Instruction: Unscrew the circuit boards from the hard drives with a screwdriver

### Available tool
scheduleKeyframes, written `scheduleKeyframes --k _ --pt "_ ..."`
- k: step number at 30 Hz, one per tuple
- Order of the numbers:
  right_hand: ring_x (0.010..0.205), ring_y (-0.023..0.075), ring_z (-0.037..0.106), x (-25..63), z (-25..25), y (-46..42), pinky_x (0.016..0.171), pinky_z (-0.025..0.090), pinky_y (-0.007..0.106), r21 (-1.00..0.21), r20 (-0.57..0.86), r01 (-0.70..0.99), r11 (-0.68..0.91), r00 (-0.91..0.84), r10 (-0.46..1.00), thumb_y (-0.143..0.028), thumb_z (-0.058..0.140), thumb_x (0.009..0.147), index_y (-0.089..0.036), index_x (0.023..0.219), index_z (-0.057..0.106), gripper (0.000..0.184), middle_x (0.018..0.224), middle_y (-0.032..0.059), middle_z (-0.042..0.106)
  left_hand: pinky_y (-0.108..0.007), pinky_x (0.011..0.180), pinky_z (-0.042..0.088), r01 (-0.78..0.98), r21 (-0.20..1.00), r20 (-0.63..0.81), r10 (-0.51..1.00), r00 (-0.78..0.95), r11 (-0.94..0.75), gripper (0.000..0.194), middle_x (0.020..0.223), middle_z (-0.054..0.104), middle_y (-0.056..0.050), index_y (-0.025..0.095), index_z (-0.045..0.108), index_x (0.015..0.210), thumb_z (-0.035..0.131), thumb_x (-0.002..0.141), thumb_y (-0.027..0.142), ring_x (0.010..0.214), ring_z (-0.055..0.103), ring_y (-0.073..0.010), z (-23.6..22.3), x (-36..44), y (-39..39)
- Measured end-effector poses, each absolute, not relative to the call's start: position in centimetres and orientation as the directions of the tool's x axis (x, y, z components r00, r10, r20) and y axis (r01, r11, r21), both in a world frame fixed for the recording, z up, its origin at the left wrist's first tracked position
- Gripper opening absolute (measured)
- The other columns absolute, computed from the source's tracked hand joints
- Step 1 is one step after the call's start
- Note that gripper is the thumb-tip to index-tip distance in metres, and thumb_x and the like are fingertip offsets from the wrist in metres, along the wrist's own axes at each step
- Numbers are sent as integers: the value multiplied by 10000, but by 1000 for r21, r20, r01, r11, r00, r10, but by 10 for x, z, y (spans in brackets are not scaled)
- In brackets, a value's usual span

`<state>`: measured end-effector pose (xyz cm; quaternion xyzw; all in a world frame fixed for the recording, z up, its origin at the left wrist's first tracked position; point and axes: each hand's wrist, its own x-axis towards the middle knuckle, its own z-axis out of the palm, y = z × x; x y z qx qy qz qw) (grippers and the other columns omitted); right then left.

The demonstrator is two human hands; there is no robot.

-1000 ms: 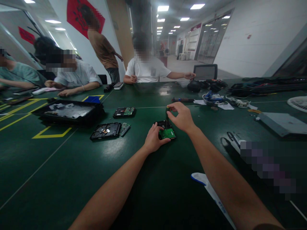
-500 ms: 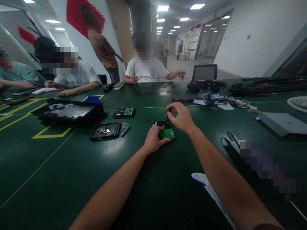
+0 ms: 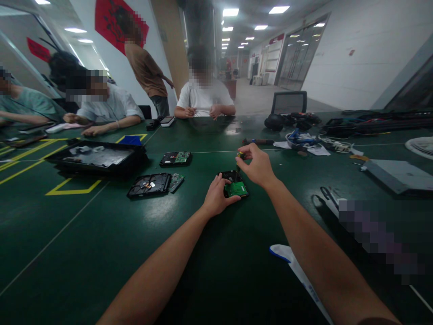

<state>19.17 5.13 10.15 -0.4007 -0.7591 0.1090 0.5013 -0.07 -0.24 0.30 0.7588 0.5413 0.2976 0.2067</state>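
Note:
A hard drive [image 3: 237, 190] lies on the green table with its green circuit board facing up. My left hand [image 3: 216, 195] grips it from the near left, thumb along the near edge and fingers over the left side. Above the drive's far right part, my right hand [image 3: 256, 166] pinches the yellow and black handle of a small screwdriver [image 3: 240, 155]. The screwdriver stands upright, its thin shaft pointing down at the drive; whether the tip sits in a screw I cannot tell. Another hard drive [image 3: 175, 158] and a black drive case [image 3: 149, 185] with a loose circuit board [image 3: 176, 183] lie to the left.
A black tray [image 3: 98, 158] stands at the left. Toward the back right are another screwdriver [image 3: 259, 141], a bowl of wires [image 3: 301, 138] and a flat grey metal box [image 3: 399, 175]. A white, blue-edged item [image 3: 282, 253] lies under my right forearm. Co-workers sit across the table.
My right fingers have shifted slightly around the screwdriver handle. My left hand and the hard drive stay put. Across the table, a co-worker's outstretched hand has come back in front of the body.

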Motion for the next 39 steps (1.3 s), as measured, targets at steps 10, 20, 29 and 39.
scheduleKeyframes --k 10,20,29,39 --pt "935 229 688 190 102 49 831 612 407 -516 705 477 711 -236 669 -253 663 896 -225 1095 647 201 1094 89 681 -540 1263 274 714 614 243 941 236 -337 648 1694 312 -199 214 602 1266 856 768 541 1594 226 -368 0 0 -2" --pt "919 236 643 192 102 50 829 544 406 -490 682 559 669 -233 694 -379 736 893 -250 1117 657 270 1063 72 658 -542 1262 272 713 618 235 943 235 -332 669 1694 307 -206 213 599 1283 858 765 547 1596 220 -371 0 0 -1" --pt "816 209 602 187 104 46 779 445 349 -495 629 610 619 -239 739 -456 578 990 -222 906 660 261 884 45 675 -544 1264 268 706 623 241 941 237 -337 650 1692 317 -196 216 600 1279 848 776 546 1597 215 -368 1 0 -1" --pt "771 203 619 181 95 45 707 437 321 -595 505 600 534 -238 830 -441 705 885 -228 943 674 223 883 44 721 -574 1258 271 696 638 229 944 236 -329 649 1662 382 -176 235 600 1263 876 749 519 1596 224 -366 3 0 -2"
